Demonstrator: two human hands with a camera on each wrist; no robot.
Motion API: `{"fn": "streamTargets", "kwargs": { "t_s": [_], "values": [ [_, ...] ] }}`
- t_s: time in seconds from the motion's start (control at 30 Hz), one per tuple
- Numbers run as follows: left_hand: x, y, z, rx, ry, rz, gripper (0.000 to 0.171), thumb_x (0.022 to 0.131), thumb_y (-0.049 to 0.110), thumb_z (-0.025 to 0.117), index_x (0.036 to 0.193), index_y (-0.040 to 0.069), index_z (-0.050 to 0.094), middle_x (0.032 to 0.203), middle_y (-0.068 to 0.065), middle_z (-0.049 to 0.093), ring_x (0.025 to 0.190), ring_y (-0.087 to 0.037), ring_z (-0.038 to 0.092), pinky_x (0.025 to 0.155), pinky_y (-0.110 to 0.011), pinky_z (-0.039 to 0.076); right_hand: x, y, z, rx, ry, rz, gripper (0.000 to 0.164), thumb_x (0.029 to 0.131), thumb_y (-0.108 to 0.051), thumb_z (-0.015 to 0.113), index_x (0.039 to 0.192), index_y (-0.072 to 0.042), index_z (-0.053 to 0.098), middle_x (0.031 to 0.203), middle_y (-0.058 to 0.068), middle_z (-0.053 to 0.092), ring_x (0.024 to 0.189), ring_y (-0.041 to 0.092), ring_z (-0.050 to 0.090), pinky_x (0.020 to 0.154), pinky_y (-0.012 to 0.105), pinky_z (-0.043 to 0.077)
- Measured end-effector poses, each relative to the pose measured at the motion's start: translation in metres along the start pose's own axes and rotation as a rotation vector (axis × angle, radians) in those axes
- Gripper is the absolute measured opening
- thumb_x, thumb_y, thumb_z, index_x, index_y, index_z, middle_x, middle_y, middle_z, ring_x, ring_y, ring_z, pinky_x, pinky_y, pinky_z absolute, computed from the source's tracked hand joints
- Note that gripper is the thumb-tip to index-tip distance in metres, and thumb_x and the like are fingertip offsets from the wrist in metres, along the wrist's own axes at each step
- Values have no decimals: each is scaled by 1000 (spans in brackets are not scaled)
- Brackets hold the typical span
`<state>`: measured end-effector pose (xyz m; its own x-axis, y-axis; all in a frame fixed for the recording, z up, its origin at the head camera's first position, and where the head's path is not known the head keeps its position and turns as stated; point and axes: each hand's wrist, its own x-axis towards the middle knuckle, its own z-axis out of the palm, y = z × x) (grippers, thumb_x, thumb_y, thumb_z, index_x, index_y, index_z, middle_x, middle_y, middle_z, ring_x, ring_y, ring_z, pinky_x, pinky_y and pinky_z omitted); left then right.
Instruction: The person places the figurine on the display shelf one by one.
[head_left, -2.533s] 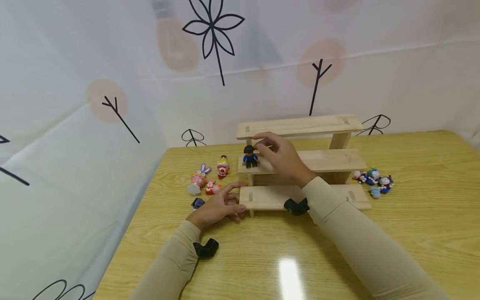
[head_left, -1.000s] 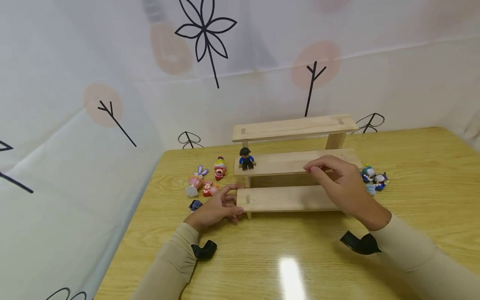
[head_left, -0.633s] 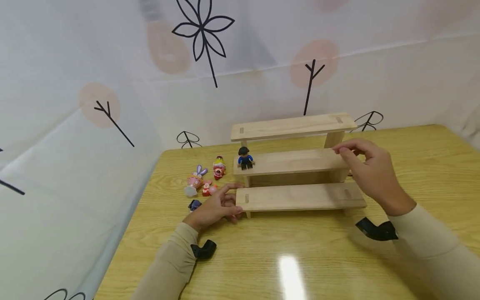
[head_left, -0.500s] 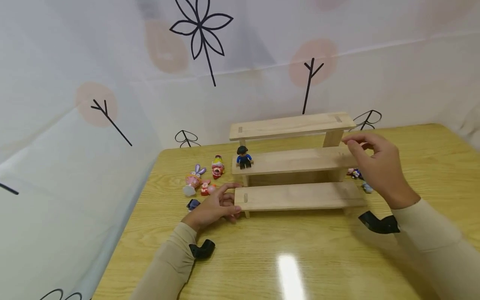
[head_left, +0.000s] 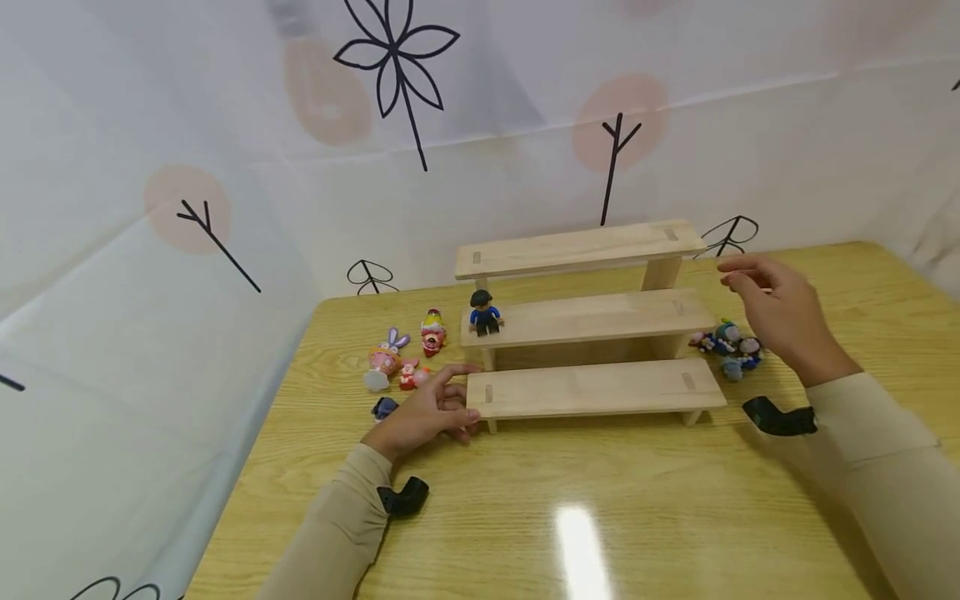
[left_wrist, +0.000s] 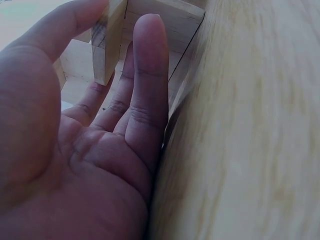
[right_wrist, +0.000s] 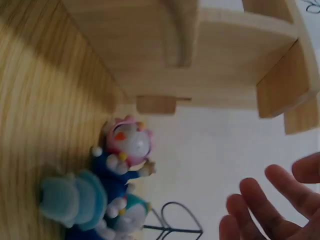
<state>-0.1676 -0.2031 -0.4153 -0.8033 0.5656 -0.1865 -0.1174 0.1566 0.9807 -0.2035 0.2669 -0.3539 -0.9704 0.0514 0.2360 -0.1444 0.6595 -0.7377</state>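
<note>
Wooden shelf (head_left: 592, 318) ran left to right, its left end gripped by the left hand (head_left: 420, 416); blue figurines (head_left: 728, 341) lay below-left of the nearer right hand (head_left: 791, 315), loosely curled, empty.

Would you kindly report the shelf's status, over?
Left hand holding lowest board. Right hand empty, beside shelf. Capped figure on middle board; loose toys near both ends.
</note>
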Motion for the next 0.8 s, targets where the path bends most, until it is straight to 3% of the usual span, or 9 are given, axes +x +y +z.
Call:
{"fn": "streamTargets", "kwargs": {
  "t_s": [0.07,0.13,0.23,0.33,0.5,0.67,0.8],
  "values": [
    [0,0,0,-1,1,3,69,94,16,72,151,25,35,111,-12,61,88,-20,68,73,-38,62,3,6,-1,-21,-74,24,52,108,-43,34,143,-9,50,134,17,55,118,27,51,79,39,43],
    [1,0,0,-2,3,0,68,93,16,72,150,25,35,109,-12,61,89,-20,68,74,-38,62,4,11,-1,-40,-142,37,56,107,-45,35,145,-6,46,139,26,49,125,43,46,83,51,45],
    [0,1,0,6,7,-7,68,94,17,72,150,26,35,109,-12,61,90,-21,68,75,-39,62,6,17,1,-72,-216,20,58,106,-46,39,146,-5,45,141,31,47,127,50,43,89,65,44],
    [0,2,0,14,15,-13,67,94,17,72,149,27,36,109,-12,60,91,-22,68,75,-40,62,8,20,3,-135,-249,-40,53,106,-39,46,145,-3,47,139,33,50,127,53,44,96,71,39],
    [0,2,0,19,17,-11,66,94,17,71,149,27,36,106,-12,59,92,-22,68,76,-41,62,12,26,7,-233,-312,-110,46,103,-18,52,142,6,47,135,36,51,122,53,47,97,72,39],
    [0,2,0,19,9,-8,66,94,16,71,150,26,35,105,-11,59,91,-21,68,76,-40,62,11,34,10,-239,-369,-118,52,102,-28,59,140,6,50,133,36,53,118,52,53,89,66,47],
    [0,1,1,6,9,-10,67,94,17,71,150,26,35,109,-11,60,91,-20,68,75,-39,62,10,39,14,-256,-371,-143,54,99,-35,64,137,2,55,126,31,61,102,41,64,77,52,53]
  ]
}}
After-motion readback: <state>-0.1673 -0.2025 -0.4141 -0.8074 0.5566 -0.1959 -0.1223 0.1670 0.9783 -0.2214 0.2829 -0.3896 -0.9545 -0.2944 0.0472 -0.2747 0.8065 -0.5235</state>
